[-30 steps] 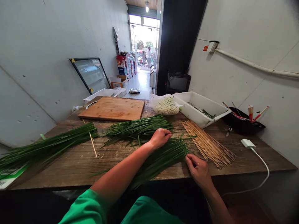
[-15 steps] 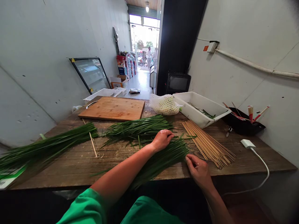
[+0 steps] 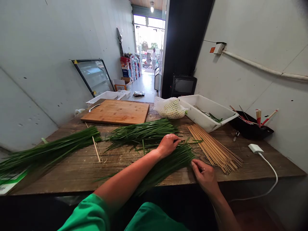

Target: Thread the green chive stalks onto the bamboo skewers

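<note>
A bundle of garlic chives (image 3: 172,163) lies at the table's front edge, partly under my left forearm. My left hand (image 3: 169,144) rests over its upper side with the fingers pinched together; what is between the fingertips is too small to make out. At the bundle's right end, my right hand (image 3: 204,175) has thumb and forefinger closed at the chive ends, seemingly on a chive. Just behind lies a looser pile of chives (image 3: 144,130), with cut bits beside it. Bamboo skewers (image 3: 214,147) are fanned out to the right of both hands.
More chives (image 3: 53,147) lie at the left, with a single stick (image 3: 95,148) by their ends. Behind are a wooden cutting board (image 3: 117,111), a net-wrapped item (image 3: 169,108) and a white bin (image 3: 204,110). A black tray (image 3: 252,126) and a charger (image 3: 255,148) with cable are at right.
My left hand has shifted very slightly to the right, its pinched fingertips reaching a little further. My right hand and the chives look the same.
</note>
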A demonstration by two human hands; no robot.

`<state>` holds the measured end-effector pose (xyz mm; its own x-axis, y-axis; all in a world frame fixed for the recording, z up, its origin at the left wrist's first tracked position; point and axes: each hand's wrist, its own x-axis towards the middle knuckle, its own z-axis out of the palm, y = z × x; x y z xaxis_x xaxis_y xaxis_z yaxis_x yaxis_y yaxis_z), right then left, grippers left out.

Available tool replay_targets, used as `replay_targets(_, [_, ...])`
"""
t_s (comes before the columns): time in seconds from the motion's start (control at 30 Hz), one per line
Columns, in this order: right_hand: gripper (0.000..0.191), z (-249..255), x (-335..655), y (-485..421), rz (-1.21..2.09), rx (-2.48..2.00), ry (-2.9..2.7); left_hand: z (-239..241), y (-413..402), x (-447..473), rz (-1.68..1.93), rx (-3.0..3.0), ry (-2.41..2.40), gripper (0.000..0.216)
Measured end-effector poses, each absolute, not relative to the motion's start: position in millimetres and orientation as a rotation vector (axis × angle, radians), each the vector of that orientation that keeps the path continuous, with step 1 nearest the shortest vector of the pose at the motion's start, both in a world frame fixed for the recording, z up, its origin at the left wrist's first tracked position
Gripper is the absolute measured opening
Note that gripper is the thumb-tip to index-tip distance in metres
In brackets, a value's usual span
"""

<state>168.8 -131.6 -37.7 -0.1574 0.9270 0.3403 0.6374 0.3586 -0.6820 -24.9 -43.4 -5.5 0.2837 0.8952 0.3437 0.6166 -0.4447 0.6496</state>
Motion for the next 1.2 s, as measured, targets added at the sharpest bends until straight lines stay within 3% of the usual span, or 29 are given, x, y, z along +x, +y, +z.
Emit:
replay_targets(0.93, [0.027,-39,169,-133,0.509,-1.367,-1.876,-3,-43,-28,0.834,2.289,1.155,0.021])
replay_targets(1.1, [0.027,-42,170,-134,0.5,-1.382,-1.852,9,-35,-49,0.89,2.262,1.533,0.026])
replay_targets(1.2, [0.027,-42,171,-134,0.514,-1.387,-1.853,9,-35,-53,0.652,2.417,1.544,0.019])
